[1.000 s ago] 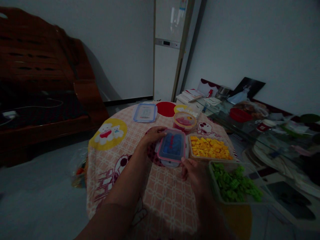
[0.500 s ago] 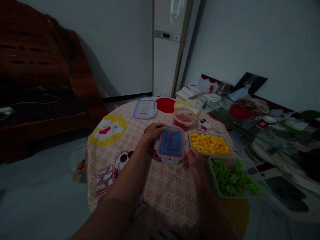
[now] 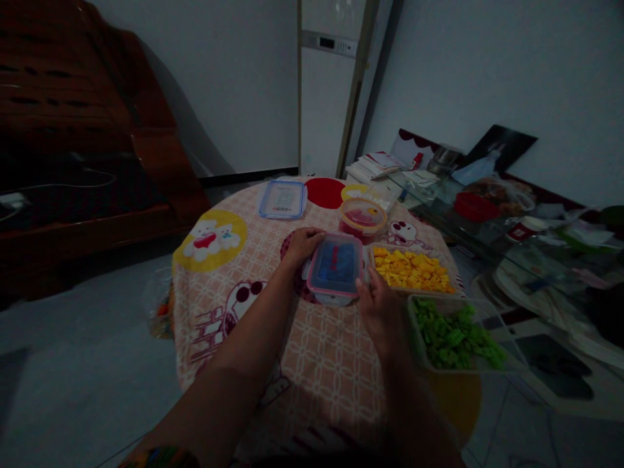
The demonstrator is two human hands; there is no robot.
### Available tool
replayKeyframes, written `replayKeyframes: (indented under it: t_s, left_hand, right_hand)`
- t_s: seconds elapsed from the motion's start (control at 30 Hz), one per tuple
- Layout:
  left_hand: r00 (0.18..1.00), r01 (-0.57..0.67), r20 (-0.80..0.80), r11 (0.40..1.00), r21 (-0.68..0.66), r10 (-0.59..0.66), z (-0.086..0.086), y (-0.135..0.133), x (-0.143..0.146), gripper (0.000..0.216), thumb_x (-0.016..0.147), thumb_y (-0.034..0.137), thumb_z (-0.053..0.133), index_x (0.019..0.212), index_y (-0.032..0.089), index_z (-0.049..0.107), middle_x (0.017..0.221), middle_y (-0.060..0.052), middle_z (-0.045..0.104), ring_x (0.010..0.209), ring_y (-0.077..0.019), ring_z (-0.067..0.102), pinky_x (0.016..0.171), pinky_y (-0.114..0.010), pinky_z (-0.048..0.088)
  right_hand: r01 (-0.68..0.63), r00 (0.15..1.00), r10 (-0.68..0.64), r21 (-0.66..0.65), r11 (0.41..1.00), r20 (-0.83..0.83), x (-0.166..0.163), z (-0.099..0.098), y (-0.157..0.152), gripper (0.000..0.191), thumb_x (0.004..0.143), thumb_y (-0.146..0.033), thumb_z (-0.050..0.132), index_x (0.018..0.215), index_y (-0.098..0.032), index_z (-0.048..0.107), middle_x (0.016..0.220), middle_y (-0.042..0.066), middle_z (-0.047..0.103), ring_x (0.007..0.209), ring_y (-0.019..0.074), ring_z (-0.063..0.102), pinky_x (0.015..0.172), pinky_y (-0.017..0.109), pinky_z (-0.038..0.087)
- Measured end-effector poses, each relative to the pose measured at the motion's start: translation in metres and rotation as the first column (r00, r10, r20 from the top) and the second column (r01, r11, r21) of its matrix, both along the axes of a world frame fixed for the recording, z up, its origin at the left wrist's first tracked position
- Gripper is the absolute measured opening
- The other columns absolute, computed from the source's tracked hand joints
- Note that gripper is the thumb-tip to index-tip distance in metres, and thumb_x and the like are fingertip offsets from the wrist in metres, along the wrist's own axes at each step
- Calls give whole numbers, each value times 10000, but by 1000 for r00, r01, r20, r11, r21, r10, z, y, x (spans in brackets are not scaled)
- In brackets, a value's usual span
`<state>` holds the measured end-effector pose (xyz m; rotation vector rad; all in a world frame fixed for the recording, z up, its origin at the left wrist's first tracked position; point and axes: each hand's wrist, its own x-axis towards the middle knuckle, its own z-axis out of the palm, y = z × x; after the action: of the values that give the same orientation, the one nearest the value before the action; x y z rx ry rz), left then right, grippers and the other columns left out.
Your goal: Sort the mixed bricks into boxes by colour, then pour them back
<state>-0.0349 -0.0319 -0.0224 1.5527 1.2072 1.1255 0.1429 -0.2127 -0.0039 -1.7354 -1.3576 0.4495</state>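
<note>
A rectangular food container point(image 3: 335, 266) with a pink-rimmed clear lid and blue contents stands on the patterned tablecloth in front of me. My left hand point(image 3: 303, 247) grips its far left corner, fingers bent over the lid's edge. At the right side, my right hand point(image 3: 381, 304) holds the near corner, its thumb against the lid rim and its fingers along the side. White clip flaps stick out at the container's sides. To the right sit an open container of yellow pieces point(image 3: 412, 270) and a clear box of green pieces point(image 3: 453, 335).
Behind stands a round container point(image 3: 361, 217) with an orange-rimmed lid and red contents. A blue-rimmed lid point(image 3: 283, 199) lies at the table's far left. A cluttered glass table point(image 3: 433, 201) adjoins on the right; a wooden bench point(image 3: 160, 156) stands to the left.
My right hand has turned, bringing its thumb up to the lid's near right corner. My left hand stays at the far left corner. The whole scene has shifted slightly upward in view.
</note>
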Motion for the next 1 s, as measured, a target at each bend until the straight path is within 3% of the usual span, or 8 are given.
replayKeyframes:
  t_s: [0.17, 0.43, 0.67, 1.0]
  left_hand:
    - [1000, -5, -10, 1000, 16, 5, -1, 2, 1, 268, 773, 314, 634, 896, 144, 801, 883, -53, 780, 822, -207, 662, 753, -277, 513]
    - [1000, -2, -15, 1000, 2, 2, -6, 5, 2, 302, 787, 330, 624, 926, 130, 803, 842, -60, 764, 771, -202, 658, 706, -281, 501]
    - [1000, 3, 23, 1000, -2, -3, -6, 3, 3, 279, 781, 333, 636, 912, 146, 796, 795, -38, 753, 771, -189, 647, 692, -264, 495]
    - [998, 13, -60, 1000, 27, -11, -4, 5, 1, 295, 799, 323, 609, 930, 141, 802, 831, -37, 761, 785, -196, 656, 736, -276, 500]
  right_hand:
    - [-155, 954, 141, 35, 987, 265, 9, -11, -8, 522, 849, -499, 677, 1311, -258, 681, 1530, 119, 495, 1272, 331, 589, 1037, 475, 508]
    - [-413, 820, 387, -31, 910, 421, 26, -19, -4, 564, 884, -361, 670, 1436, -300, 573, 1601, 77, 419, 1345, 321, 551, 1072, 478, 510]
    - [-431, 762, 379, -26, 902, 525, 30, -23, -4, 468, 984, -291, 495, 1447, -286, 563, 1624, 73, 383, 1419, 284, 484, 1145, 470, 448]
    - [-433, 776, 385, -23, 901, 500, 31, -20, -5, 418, 1012, -314, 492, 1416, -310, 597, 1616, 46, 398, 1395, 262, 516, 1157, 419, 446]
